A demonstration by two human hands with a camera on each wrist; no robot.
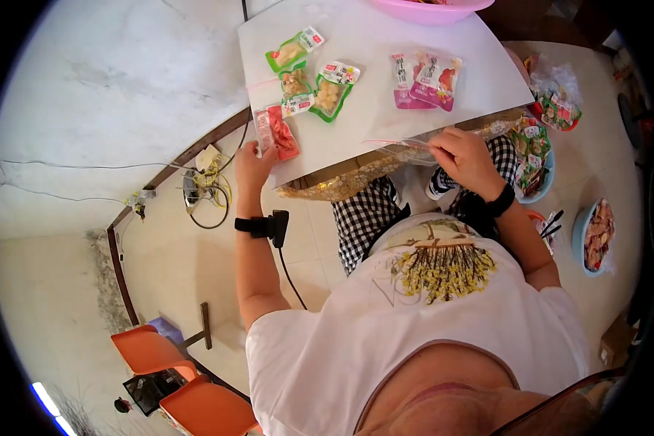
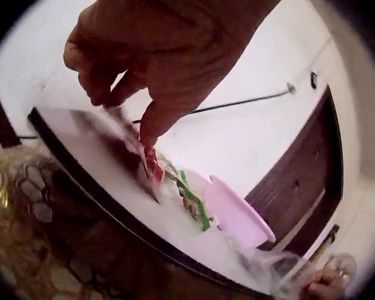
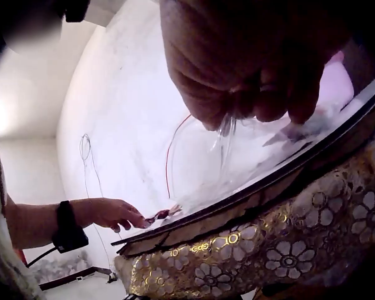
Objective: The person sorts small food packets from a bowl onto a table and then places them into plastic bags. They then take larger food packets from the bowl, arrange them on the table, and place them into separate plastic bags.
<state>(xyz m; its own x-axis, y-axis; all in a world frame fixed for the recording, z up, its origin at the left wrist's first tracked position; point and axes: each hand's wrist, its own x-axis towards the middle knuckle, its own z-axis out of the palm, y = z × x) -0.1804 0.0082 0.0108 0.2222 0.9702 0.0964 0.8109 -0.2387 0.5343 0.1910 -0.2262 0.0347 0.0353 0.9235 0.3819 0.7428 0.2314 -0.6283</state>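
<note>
Your left hand (image 1: 253,168) pinches the red snack packet (image 1: 277,133), well left of the clear bag (image 1: 403,147) pinched in your right hand (image 1: 466,158).

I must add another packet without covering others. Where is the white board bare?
A bare strip runs between the green packets and the pink packets down to the near edge beside the clear bag. A patch lies right of the pink packets. Around the red packet in the left hand it is crowded.
</note>
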